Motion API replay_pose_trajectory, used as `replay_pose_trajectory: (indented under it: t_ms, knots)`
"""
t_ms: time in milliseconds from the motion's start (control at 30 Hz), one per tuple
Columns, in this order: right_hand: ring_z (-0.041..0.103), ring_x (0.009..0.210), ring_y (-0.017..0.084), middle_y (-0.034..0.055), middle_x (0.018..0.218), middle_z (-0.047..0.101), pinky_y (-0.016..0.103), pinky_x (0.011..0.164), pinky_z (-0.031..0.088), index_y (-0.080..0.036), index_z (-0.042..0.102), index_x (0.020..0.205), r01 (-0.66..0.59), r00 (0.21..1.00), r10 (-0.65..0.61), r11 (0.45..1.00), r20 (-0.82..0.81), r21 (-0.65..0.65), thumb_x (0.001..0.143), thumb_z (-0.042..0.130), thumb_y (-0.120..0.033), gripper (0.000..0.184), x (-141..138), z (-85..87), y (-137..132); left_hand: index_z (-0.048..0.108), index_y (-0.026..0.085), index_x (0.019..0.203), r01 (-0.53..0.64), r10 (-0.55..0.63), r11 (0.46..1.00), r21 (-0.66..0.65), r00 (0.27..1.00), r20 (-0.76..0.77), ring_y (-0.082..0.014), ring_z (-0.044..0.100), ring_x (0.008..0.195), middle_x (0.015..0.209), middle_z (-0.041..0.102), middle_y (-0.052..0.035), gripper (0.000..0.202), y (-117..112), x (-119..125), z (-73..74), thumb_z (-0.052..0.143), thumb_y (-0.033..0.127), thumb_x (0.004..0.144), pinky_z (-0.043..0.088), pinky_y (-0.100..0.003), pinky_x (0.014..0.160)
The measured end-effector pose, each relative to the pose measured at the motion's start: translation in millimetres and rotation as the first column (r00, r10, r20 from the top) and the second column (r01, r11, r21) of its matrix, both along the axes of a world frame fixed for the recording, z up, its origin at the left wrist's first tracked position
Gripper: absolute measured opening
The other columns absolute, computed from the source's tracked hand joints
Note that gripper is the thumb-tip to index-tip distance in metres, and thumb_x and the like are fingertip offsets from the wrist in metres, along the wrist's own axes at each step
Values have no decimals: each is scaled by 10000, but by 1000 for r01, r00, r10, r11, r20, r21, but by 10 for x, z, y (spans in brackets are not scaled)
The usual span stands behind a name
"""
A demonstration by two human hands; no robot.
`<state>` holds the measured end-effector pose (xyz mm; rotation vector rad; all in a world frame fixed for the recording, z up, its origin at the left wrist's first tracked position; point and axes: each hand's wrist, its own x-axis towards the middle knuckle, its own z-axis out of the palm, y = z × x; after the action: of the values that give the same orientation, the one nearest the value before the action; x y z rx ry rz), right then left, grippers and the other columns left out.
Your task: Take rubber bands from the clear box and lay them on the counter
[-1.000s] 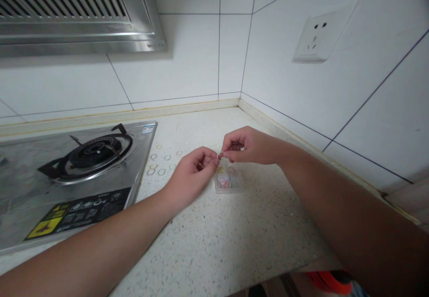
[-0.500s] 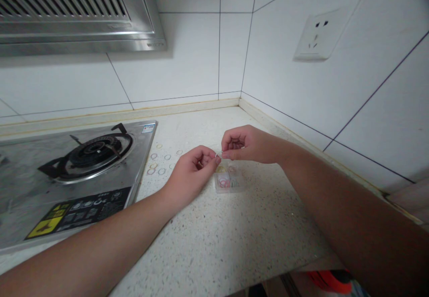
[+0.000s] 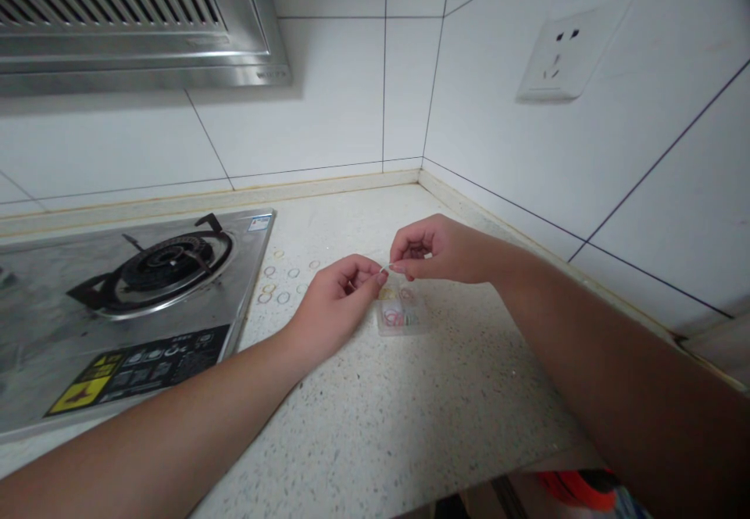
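Observation:
A thin pale band, which looks like a small rubber band (image 3: 385, 267), spans the short gap between my two hands. One end is pinched in the thumb and fingertips of my left hand (image 3: 337, 304). My right hand (image 3: 442, 249) grips the other end between thumb and forefinger, its remaining fingers curled. Just below the fingertips, a small clear divided box (image 3: 404, 331) rests on the counter, with pink, yellow and dark bands in its compartments. My hands partly cover its far side. Left of my left hand, several thin rubber bands (image 3: 266, 295) lie spread on the counter.
A steel gas hob (image 3: 249, 269) with a black burner (image 3: 169, 265) takes up the counter's left side. White tiled walls meet in a corner behind the speckled counter (image 3: 398, 409). A range hood (image 3: 246, 66) hangs upper left; a socket (image 3: 556, 54) is on the right wall.
My right hand has shifted slightly up and right, away from my left fingertips. More of the pale band now shows between them. My left hand has barely moved.

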<state>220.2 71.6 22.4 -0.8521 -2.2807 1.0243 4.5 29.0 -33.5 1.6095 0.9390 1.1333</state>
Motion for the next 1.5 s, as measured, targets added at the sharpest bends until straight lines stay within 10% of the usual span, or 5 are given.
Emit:
replay_pose_trajectory:
  t_ms: [1500]
  knots:
    - [524, 637, 116, -9, 721, 626, 255, 585, 409, -160, 684, 883, -26, 1000, 26, 999, -5, -22, 848, 738, -313, 166, -21, 7, -11, 660, 166, 885, 9, -11, 999, 53, 999, 37, -114, 499, 658, 711, 569, 21, 208, 2, -2, -25, 714, 367, 893, 385, -249, 622]
